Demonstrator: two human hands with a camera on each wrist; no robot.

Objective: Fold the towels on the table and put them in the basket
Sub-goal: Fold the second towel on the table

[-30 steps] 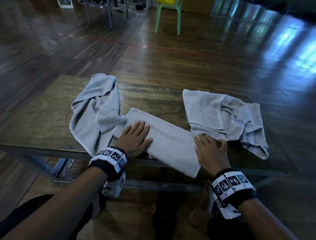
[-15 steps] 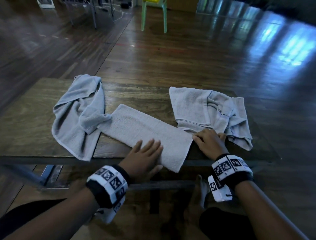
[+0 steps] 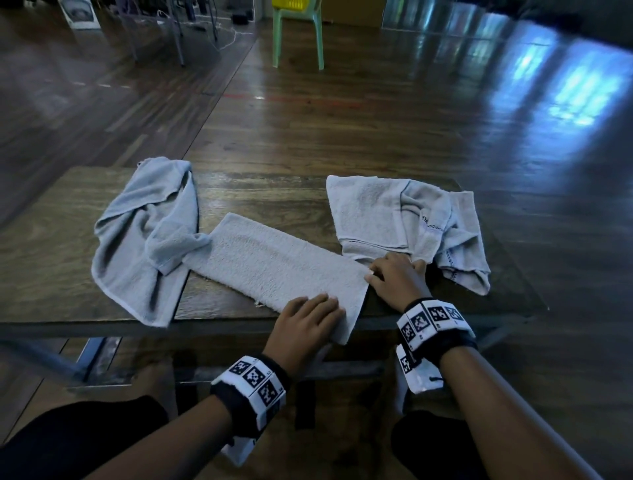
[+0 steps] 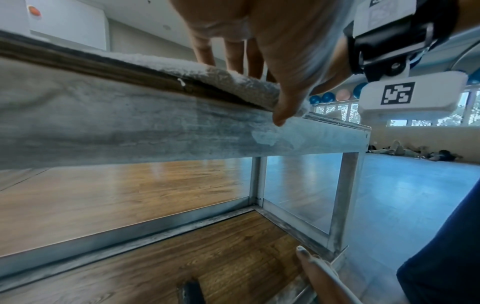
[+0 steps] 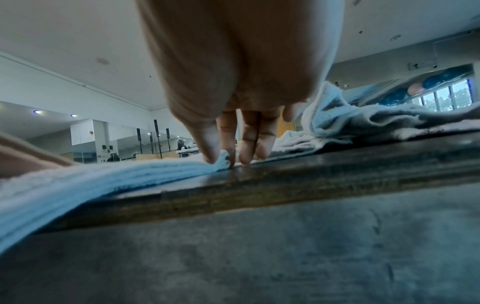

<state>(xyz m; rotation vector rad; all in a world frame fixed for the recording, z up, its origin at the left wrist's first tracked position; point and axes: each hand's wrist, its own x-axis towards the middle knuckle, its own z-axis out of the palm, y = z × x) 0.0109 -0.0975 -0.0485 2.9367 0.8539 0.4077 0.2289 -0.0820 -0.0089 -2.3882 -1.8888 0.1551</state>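
A grey towel folded into a long strip (image 3: pixel 274 263) lies slantwise in the middle of the wooden table (image 3: pixel 51 274). Its right end overhangs the near edge. My left hand (image 3: pixel 308 315) holds the near right corner, fingers (image 4: pixel 233 59) on top and thumb (image 4: pixel 283 113) under the overhang. My right hand (image 3: pixel 390 277) pinches the far right corner between thumb (image 5: pixel 209 150) and forefinger. A crumpled towel (image 3: pixel 144 240) lies to the left, touching the strip's left end. Another crumpled towel (image 3: pixel 411 219) lies on the right, just beyond my right hand.
A green chair (image 3: pixel 298 37) carrying something yellow (image 3: pixel 294 4) stands on the wooden floor beyond the table. Metal table legs and a lower frame (image 4: pixel 345 195) run under the table. My knees and a bare foot (image 4: pixel 319 275) are below the near edge.
My left hand has slid along the strip from its left end to the near right corner. My right hand stayed at the right end and curled onto the far corner.
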